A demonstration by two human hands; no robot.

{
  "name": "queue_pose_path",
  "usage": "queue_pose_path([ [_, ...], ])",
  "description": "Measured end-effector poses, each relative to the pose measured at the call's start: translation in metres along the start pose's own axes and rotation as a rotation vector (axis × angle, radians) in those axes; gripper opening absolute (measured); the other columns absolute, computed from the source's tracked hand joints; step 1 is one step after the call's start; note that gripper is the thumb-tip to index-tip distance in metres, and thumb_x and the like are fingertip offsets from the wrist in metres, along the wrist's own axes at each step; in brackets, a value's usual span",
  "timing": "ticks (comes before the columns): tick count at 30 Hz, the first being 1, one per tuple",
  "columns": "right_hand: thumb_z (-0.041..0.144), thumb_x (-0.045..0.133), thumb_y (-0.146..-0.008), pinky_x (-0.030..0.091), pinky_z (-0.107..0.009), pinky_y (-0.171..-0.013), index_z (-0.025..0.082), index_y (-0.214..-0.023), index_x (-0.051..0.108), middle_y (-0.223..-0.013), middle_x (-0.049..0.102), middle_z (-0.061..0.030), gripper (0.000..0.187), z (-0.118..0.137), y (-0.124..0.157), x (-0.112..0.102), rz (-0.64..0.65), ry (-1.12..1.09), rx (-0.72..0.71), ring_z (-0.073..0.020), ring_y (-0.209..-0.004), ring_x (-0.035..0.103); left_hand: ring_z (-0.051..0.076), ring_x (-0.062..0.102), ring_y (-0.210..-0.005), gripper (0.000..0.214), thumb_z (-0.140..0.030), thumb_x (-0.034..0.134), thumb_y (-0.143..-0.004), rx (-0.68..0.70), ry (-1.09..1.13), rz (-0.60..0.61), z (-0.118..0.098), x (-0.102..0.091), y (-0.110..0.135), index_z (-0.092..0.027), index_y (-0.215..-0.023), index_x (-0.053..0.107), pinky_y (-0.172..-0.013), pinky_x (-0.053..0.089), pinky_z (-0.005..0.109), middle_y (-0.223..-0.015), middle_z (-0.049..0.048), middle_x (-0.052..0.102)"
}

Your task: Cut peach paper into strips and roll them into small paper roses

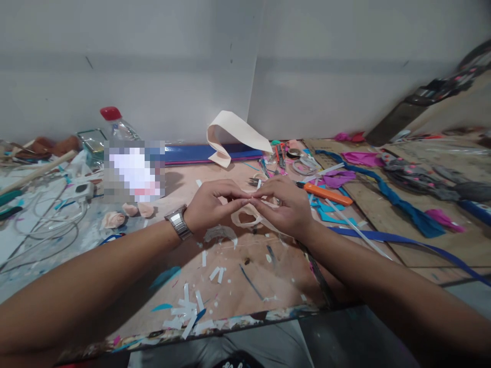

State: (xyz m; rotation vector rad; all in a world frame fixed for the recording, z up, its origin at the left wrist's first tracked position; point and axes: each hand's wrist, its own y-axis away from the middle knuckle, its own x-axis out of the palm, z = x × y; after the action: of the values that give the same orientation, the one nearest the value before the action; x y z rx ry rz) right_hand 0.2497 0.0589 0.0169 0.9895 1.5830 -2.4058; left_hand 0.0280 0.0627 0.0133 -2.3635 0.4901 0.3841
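Note:
My left hand [217, 204], with a metal watch [178, 223] on the wrist, pinches with thumb and forefinger over the middle of the table. Its fingertips meet those of my right hand [286, 204], which pinches too. A curled cream strip [245, 221] hangs in a loop below the joined fingertips and runs under my right palm. The exact spot gripped is hidden by the fingers. Behind the hands, a wider cream strip [238, 128] stands curled against the wall. An orange utility knife [328, 193] lies beside my right hand.
Small cream rosettes [114, 220] lie left, near a clear bottle with a red cap [110, 113]. White scraps [186, 309] litter the front edge. Blue ribbon [399, 240] crosses the right side, and a dark bottle [399, 120] stands tilted in view at far right.

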Motion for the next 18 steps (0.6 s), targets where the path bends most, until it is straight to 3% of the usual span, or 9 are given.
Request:
queue_pose_path([
  [9,0.032,0.074,-0.091,0.05,-0.038,-0.078,0.023,-0.092,0.073,-0.083,0.076,-0.0037,0.009,0.0031,-0.0011,-0.0005,0.004,-0.007,0.032,-0.021,-0.08,0.068,0.014,0.068,-0.082,0.02,-0.029,0.068,-0.094,-0.035,0.023,0.056,0.0002,0.0012,0.0011,-0.019,-0.106,0.081,-0.073,0.053,0.025,-0.093,0.0081,0.076],
  [18,0.029,0.077,-0.089,0.05,-0.038,-0.077,0.022,-0.093,0.071,-0.081,0.075,-0.0032,0.01,0.0046,0.0004,-0.0001,-0.003,-0.011,-0.005,-0.0207,-0.078,0.067,0.015,0.07,-0.081,0.024,-0.036,0.071,-0.092,-0.176,0.186,0.079,0.0011,-0.0003,-0.0018,-0.014,-0.098,0.08,-0.071,0.053,0.024,-0.094,0.0097,0.078],
])
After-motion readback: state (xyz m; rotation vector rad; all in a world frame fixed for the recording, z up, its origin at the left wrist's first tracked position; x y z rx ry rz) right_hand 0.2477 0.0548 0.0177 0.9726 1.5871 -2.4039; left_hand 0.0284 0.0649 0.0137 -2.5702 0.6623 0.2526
